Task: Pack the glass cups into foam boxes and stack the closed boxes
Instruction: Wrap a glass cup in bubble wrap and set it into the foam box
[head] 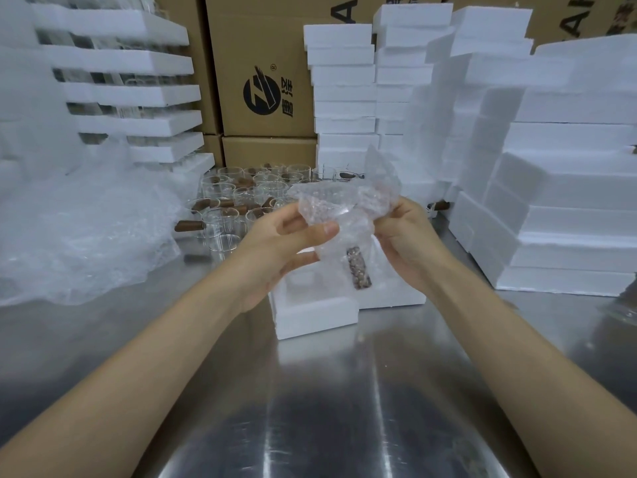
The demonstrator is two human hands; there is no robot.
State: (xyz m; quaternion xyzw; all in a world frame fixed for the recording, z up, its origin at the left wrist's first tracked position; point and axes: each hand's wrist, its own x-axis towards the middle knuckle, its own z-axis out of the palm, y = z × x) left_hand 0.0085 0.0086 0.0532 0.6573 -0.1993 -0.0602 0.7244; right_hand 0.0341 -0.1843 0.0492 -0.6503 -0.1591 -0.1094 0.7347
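Observation:
I hold a glass cup wrapped in bubble wrap (pixel 348 208) above an open foam box (pixel 317 313) on the steel table. Its brown wooden handle (pixel 360 269) hangs down through the wrap. My left hand (pixel 286 243) grips the wrap from the left, thumb on top. My right hand (pixel 406 236) pinches it from the right. Behind my hands stand several bare glass cups with brown handles (pixel 241 198).
A pile of loose bubble wrap (pixel 79 236) lies at the left. Foam boxes are stacked at the right (pixel 558 215) and back centre (pixel 344 98). Foam trays with glasses (pixel 138 94) rise at the back left, with cardboard cartons (pixel 262 81) behind. Another glass object (pixel 624 305) sits at the right edge.

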